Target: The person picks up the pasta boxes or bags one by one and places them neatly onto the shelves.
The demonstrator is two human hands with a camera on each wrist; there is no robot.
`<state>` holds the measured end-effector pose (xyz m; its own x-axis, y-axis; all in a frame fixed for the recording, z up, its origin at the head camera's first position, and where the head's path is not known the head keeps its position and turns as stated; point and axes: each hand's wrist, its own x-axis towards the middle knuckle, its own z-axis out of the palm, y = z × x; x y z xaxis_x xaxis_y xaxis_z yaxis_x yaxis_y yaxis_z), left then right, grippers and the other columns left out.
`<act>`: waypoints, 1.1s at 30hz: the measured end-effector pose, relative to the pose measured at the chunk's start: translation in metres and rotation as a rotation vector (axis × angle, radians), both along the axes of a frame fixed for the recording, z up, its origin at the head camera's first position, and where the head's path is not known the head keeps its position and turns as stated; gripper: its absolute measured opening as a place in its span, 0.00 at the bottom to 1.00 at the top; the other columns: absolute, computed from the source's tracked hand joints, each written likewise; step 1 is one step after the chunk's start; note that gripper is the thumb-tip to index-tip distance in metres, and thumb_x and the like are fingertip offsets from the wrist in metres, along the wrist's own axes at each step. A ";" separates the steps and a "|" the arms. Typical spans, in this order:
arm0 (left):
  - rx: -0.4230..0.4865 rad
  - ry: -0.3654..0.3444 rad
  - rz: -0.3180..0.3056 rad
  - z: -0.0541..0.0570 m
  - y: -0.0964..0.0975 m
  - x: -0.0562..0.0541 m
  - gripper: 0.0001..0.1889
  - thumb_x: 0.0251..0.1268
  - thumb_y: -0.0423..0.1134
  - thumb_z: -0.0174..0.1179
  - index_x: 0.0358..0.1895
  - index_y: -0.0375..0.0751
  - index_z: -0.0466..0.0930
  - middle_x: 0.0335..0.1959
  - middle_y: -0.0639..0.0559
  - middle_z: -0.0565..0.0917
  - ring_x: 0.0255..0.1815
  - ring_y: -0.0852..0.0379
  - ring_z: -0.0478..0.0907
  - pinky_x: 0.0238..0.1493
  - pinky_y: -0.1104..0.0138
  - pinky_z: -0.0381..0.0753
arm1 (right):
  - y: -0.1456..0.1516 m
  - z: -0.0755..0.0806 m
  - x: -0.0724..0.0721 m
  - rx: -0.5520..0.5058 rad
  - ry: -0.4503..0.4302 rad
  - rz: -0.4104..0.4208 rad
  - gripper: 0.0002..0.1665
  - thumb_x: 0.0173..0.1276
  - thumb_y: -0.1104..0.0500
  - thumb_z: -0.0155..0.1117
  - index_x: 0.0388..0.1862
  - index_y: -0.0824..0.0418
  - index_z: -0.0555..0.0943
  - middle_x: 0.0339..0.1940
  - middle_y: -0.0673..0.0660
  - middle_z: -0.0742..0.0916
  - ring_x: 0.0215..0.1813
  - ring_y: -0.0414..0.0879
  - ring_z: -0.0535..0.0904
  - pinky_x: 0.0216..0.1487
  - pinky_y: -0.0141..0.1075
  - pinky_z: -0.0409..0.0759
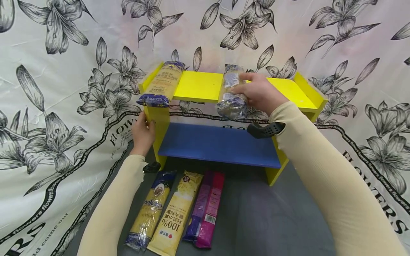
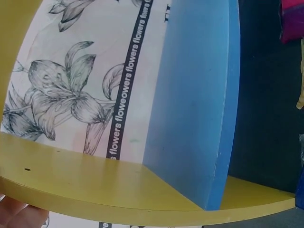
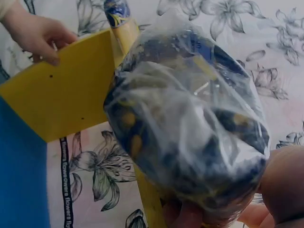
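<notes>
My right hand (image 1: pixel 264 90) grips a clear-and-blue packet of pasta (image 1: pixel 231 94) over the middle of the yellow top shelf (image 1: pixel 200 85). In the right wrist view the crinkled end of this pasta packet (image 3: pixel 190 118) fills the middle, with fingertips curled under it. My left hand (image 1: pixel 143 133) holds the front edge of the rack's yellow left side panel (image 1: pixel 161 126), just under a spaghetti packet (image 1: pixel 163 83) that lies at the left end of the top shelf. The left wrist view shows only its fingertips (image 2: pixel 21 213) at that panel's edge.
A blue lower shelf (image 1: pixel 219 144) spans the rack. On the dark surface in front lie a yellow-and-blue pasta packet (image 1: pixel 150 209), a cream-yellow packet (image 1: pixel 176 213) and a pink-and-purple packet (image 1: pixel 206 209). A flower-printed cloth (image 1: pixel 105 21) hangs behind.
</notes>
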<state>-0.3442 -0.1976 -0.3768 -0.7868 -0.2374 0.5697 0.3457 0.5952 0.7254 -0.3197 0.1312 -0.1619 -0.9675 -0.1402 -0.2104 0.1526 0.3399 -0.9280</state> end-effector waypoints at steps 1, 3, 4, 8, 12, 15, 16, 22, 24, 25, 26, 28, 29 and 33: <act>0.001 -0.002 0.000 0.000 0.000 0.000 0.18 0.76 0.30 0.50 0.65 0.31 0.72 0.56 0.31 0.82 0.57 0.34 0.83 0.57 0.44 0.85 | -0.001 0.000 -0.001 0.015 0.003 -0.003 0.50 0.75 0.59 0.62 0.86 0.47 0.45 0.80 0.58 0.66 0.44 0.40 0.84 0.41 0.26 0.87; 0.002 -0.006 0.000 0.001 0.001 0.001 0.18 0.76 0.30 0.50 0.65 0.32 0.72 0.56 0.31 0.83 0.56 0.34 0.83 0.56 0.44 0.86 | -0.003 -0.001 -0.003 0.049 0.012 -0.009 0.51 0.75 0.56 0.62 0.86 0.47 0.45 0.78 0.58 0.68 0.45 0.40 0.83 0.40 0.26 0.87; 0.002 -0.007 -0.001 0.000 0.001 0.000 0.18 0.76 0.30 0.50 0.65 0.32 0.72 0.56 0.31 0.83 0.56 0.34 0.83 0.56 0.44 0.86 | -0.004 -0.001 -0.003 0.071 0.023 -0.014 0.50 0.74 0.55 0.63 0.86 0.47 0.46 0.77 0.58 0.69 0.43 0.40 0.82 0.39 0.25 0.85; -0.004 -0.002 -0.003 -0.001 0.004 -0.001 0.19 0.76 0.30 0.50 0.66 0.31 0.71 0.56 0.30 0.83 0.56 0.34 0.84 0.56 0.44 0.86 | -0.002 0.002 0.000 0.184 0.098 -0.027 0.51 0.72 0.52 0.65 0.86 0.45 0.47 0.78 0.60 0.68 0.51 0.45 0.81 0.47 0.30 0.86; -0.004 0.033 -0.011 -0.002 0.004 -0.002 0.18 0.75 0.29 0.51 0.65 0.31 0.72 0.55 0.31 0.83 0.56 0.34 0.84 0.56 0.45 0.86 | 0.009 0.010 0.010 0.376 0.213 0.022 0.52 0.71 0.45 0.66 0.85 0.45 0.49 0.84 0.62 0.59 0.70 0.58 0.76 0.69 0.47 0.80; -0.004 0.053 -0.016 -0.002 0.003 -0.002 0.17 0.75 0.29 0.50 0.64 0.30 0.72 0.55 0.30 0.83 0.56 0.34 0.84 0.56 0.45 0.86 | 0.018 0.014 0.020 0.551 0.288 0.139 0.49 0.71 0.39 0.62 0.85 0.46 0.54 0.85 0.64 0.58 0.77 0.65 0.67 0.75 0.58 0.71; -0.001 0.056 -0.017 -0.002 0.002 -0.002 0.17 0.75 0.29 0.50 0.63 0.30 0.72 0.55 0.30 0.83 0.56 0.34 0.84 0.56 0.45 0.86 | 0.020 0.014 0.023 0.608 0.308 0.182 0.48 0.71 0.38 0.61 0.84 0.46 0.55 0.84 0.64 0.60 0.78 0.66 0.65 0.75 0.60 0.70; 0.003 0.035 0.003 -0.002 -0.001 0.001 0.16 0.76 0.29 0.50 0.62 0.30 0.73 0.55 0.31 0.83 0.56 0.34 0.84 0.57 0.45 0.86 | 0.016 -0.009 0.031 0.756 0.414 0.344 0.44 0.69 0.39 0.63 0.81 0.46 0.62 0.78 0.64 0.69 0.74 0.63 0.66 0.65 0.57 0.74; 0.001 0.023 0.003 -0.002 -0.001 0.002 0.16 0.76 0.30 0.50 0.63 0.30 0.73 0.56 0.31 0.83 0.57 0.34 0.84 0.57 0.45 0.86 | 0.014 -0.019 0.030 0.756 0.468 0.351 0.44 0.69 0.41 0.64 0.81 0.47 0.64 0.77 0.63 0.71 0.72 0.60 0.67 0.66 0.57 0.74; 0.001 0.019 0.000 -0.002 -0.001 0.002 0.16 0.76 0.30 0.50 0.63 0.30 0.73 0.56 0.31 0.83 0.57 0.34 0.83 0.57 0.45 0.86 | 0.014 -0.023 0.029 0.756 0.499 0.350 0.43 0.69 0.41 0.65 0.80 0.48 0.64 0.77 0.62 0.71 0.71 0.60 0.67 0.67 0.57 0.73; 0.001 0.017 -0.001 -0.002 -0.001 0.002 0.17 0.77 0.30 0.50 0.64 0.30 0.72 0.56 0.31 0.83 0.57 0.35 0.83 0.58 0.45 0.86 | 0.013 -0.027 0.028 0.753 0.526 0.345 0.43 0.68 0.42 0.65 0.80 0.48 0.64 0.77 0.62 0.72 0.71 0.59 0.67 0.67 0.58 0.74; 0.001 0.015 -0.006 -0.002 -0.001 0.001 0.17 0.77 0.30 0.50 0.64 0.30 0.72 0.56 0.31 0.83 0.57 0.35 0.83 0.58 0.45 0.85 | 0.012 -0.032 0.027 0.745 0.560 0.331 0.43 0.68 0.42 0.64 0.80 0.49 0.65 0.78 0.61 0.71 0.73 0.59 0.67 0.70 0.60 0.72; -0.002 0.016 -0.005 -0.002 -0.001 0.001 0.17 0.76 0.29 0.50 0.64 0.30 0.72 0.56 0.31 0.83 0.57 0.34 0.83 0.58 0.45 0.85 | 0.011 -0.033 0.026 0.743 0.571 0.327 0.43 0.68 0.42 0.64 0.80 0.49 0.65 0.79 0.61 0.70 0.74 0.59 0.66 0.71 0.60 0.72; -0.001 0.015 -0.006 -0.002 0.000 -0.001 0.17 0.76 0.29 0.50 0.64 0.31 0.72 0.57 0.31 0.83 0.57 0.35 0.83 0.58 0.45 0.85 | 0.004 -0.037 0.022 0.718 0.582 0.308 0.43 0.68 0.42 0.64 0.80 0.46 0.65 0.80 0.59 0.69 0.74 0.58 0.66 0.70 0.59 0.74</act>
<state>-0.3452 -0.1980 -0.3784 -0.7797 -0.2324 0.5814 0.3595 0.5940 0.7197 -0.2972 0.1347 -0.1989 -0.8899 -0.4291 0.1546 -0.4542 0.8028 -0.3863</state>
